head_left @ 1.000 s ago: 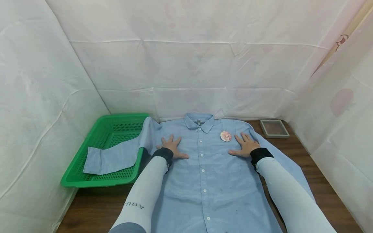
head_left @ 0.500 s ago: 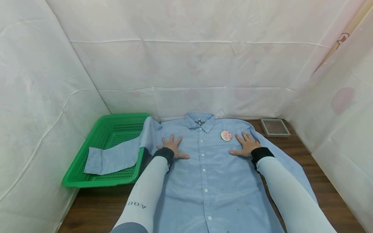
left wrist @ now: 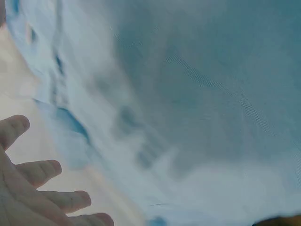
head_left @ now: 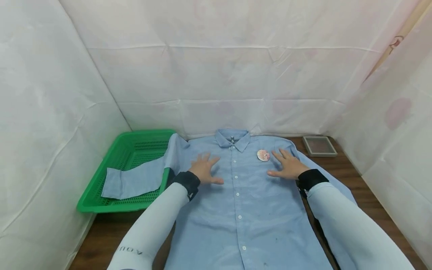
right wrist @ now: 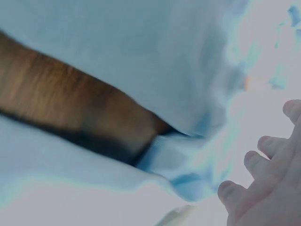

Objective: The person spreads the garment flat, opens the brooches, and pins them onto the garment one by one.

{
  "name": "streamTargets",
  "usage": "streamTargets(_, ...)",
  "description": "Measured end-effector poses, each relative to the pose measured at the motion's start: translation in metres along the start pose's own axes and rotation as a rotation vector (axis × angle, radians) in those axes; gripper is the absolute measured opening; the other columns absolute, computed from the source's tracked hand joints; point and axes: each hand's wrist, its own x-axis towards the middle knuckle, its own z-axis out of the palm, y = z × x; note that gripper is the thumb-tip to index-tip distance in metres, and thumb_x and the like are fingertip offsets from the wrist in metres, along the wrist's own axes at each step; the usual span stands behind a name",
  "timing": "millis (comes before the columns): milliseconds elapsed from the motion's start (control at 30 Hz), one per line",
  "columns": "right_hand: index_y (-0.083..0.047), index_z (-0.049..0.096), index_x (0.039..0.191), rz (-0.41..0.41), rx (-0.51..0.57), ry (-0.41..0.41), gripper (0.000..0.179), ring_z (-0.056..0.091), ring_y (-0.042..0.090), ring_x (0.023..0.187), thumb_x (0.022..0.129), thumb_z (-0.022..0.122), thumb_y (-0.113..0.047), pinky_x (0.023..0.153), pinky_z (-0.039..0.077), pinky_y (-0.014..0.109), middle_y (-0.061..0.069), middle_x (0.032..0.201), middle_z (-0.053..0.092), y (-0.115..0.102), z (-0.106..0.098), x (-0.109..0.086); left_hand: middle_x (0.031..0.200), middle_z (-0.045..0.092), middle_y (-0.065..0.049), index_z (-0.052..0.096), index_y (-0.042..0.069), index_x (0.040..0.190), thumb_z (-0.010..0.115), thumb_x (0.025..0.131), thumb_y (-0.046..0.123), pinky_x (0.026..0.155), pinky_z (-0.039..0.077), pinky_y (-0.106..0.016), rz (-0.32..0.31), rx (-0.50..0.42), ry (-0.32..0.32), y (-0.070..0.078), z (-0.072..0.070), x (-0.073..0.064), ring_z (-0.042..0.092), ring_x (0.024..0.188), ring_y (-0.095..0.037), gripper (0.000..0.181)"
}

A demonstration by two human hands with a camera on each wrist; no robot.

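Note:
A light blue button-up shirt (head_left: pixel 216 210) lies spread front side up, its collar (head_left: pixel 233 139) toward the back wall. A round pink badge (head_left: pixel 263 155) sits on its chest. My left hand (head_left: pixel 204 169) hovers over the chest on the left, fingers spread, holding nothing. On the other side my right hand (head_left: pixel 287 165) hovers near the badge, fingers spread too. Both wrist views show a gap between fingertips and cloth, with the left hand's shadow on the fabric (left wrist: pixel 197 117) in the left wrist view. One sleeve (head_left: pixel 135 180) drapes into a green basket.
The green plastic basket (head_left: pixel 87 195) stands at the left on the dark wooden table (head_left: pixel 111 236). At the back right lies a small grey-framed box (head_left: pixel 320 146). White cloth walls (head_left: pixel 216 75) close in the back and both sides.
Both hands, which lay flat on the shirt's chest, have lifted off it, and their shadows now show on the cloth. The head view has shifted slightly.

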Motion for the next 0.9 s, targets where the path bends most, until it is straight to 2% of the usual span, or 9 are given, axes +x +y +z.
streamTargets(233, -0.014, 0.02, 0.155, -0.143, -0.103, 0.059, 0.105, 0.012, 0.044, 0.142, 0.078, 0.056, -0.076, 0.104, 0.016, 0.07, 0.022, 0.157, 0.011, -0.018, -0.027, -0.025, 0.158, 0.015, -0.016, 0.029, 0.029, 0.152, 0.071, 0.066, 0.074, 0.101, 0.028, -0.067, 0.181, 0.033, 0.018, 0.013, -0.025, -0.034, 0.015, 0.139, -0.051, 0.106)
streamTargets(433, -0.024, 0.014, 0.156, -0.214, -0.172, 0.101, 0.107, 0.009, 0.039, 0.144, 0.074, 0.057, -0.079, 0.101, 0.014, 0.074, 0.018, 0.159, 0.011, -0.032, -0.033, -0.045, 0.159, 0.013, -0.014, 0.026, 0.03, 0.153, 0.06, 0.066, 0.083, 0.102, 0.031, -0.063, 0.249, 0.097, 0.055, 0.015, -0.04, -0.066, 0.017, 0.14, -0.047, 0.108)
streamTargets(567, -0.025, 0.018, 0.155, -0.266, -0.187, 0.144, 0.107, 0.009, 0.038, 0.145, 0.072, 0.058, -0.079, 0.101, 0.013, 0.074, 0.013, 0.16, 0.009, -0.041, -0.032, -0.062, 0.158, 0.017, -0.015, 0.03, 0.027, 0.152, 0.062, 0.066, 0.081, 0.1, 0.033, -0.064, 0.28, 0.132, 0.116, 0.013, -0.04, -0.084, 0.019, 0.14, -0.046, 0.107)
streamTargets(733, -0.022, 0.025, 0.154, -0.326, -0.211, 0.183, 0.107, 0.013, 0.039, 0.144, 0.07, 0.06, -0.079, 0.102, 0.011, 0.074, 0.014, 0.159, 0.012, -0.049, -0.023, -0.084, 0.158, 0.018, -0.015, 0.034, 0.025, 0.151, 0.066, 0.064, 0.079, 0.098, 0.033, -0.067, 0.296, 0.185, 0.197, 0.009, -0.029, -0.105, 0.018, 0.141, -0.044, 0.108)
streamTargets(900, -0.024, 0.027, 0.153, -0.319, -0.22, 0.181, 0.107, 0.012, 0.037, 0.145, 0.068, 0.064, -0.077, 0.101, 0.011, 0.074, 0.013, 0.159, 0.015, -0.051, -0.008, -0.101, 0.159, 0.014, -0.015, 0.033, 0.025, 0.151, 0.068, 0.063, 0.079, 0.097, 0.029, -0.071, 0.303, 0.197, 0.242, 0.006, -0.014, -0.127, 0.014, 0.142, -0.043, 0.109)
